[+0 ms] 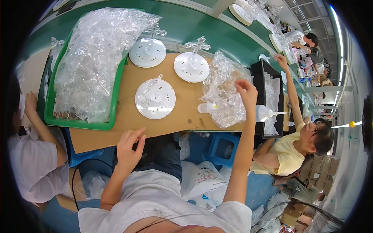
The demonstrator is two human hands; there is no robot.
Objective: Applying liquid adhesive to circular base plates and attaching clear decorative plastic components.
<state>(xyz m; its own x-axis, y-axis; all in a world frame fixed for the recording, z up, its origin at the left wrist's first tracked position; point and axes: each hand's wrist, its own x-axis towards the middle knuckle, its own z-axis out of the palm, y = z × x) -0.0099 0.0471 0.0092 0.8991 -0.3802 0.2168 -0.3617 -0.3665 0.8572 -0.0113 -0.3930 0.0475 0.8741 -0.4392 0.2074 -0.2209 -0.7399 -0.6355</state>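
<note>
The left hand (130,146) is at the near edge of the worktop (229,42), fingers parted and holding nothing. The right hand (244,92) is over a clear bag of plastic parts (222,83), fingers curled together; whether they grip a piece, I cannot tell. A white disc (165,104) with a clear arm lying on it sits on cardboard (123,112), nearer the near edge than two other discs (191,69), which bear upright clear fittings. A green tray (83,124) stands toward the left edge.
</note>
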